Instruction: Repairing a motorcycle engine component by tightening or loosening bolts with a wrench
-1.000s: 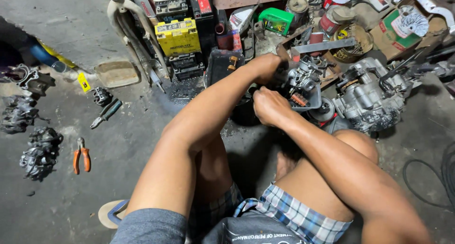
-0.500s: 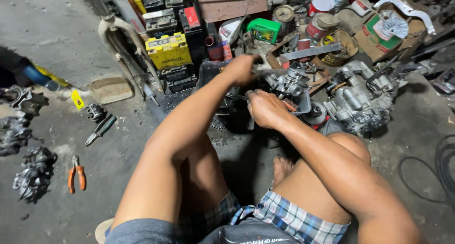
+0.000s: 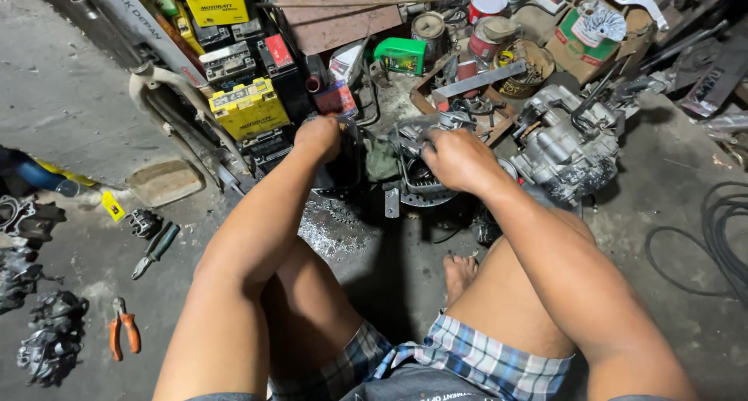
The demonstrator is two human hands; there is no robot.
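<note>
Head view shows my right hand (image 3: 460, 158) clamped on the finned engine cylinder (image 3: 421, 179) on the floor between my knees, left hand (image 3: 318, 136) closed on its dark side; heavy, greasy, best gripped by fins.

You are sitting on the bare concrete floor (image 3: 70, 97) of a motorcycle repair workshop. Stacked batteries (image 3: 248, 109), paint tins (image 3: 488, 3) and scrap metal crowd the space ahead of you. An engine block (image 3: 565, 148) stands just right of your hands, with greasy carburettor parts (image 3: 47, 342), orange-handled pliers (image 3: 123, 331) and a coil of black cable (image 3: 721, 233) scattered around the oil-stained ground.
</note>
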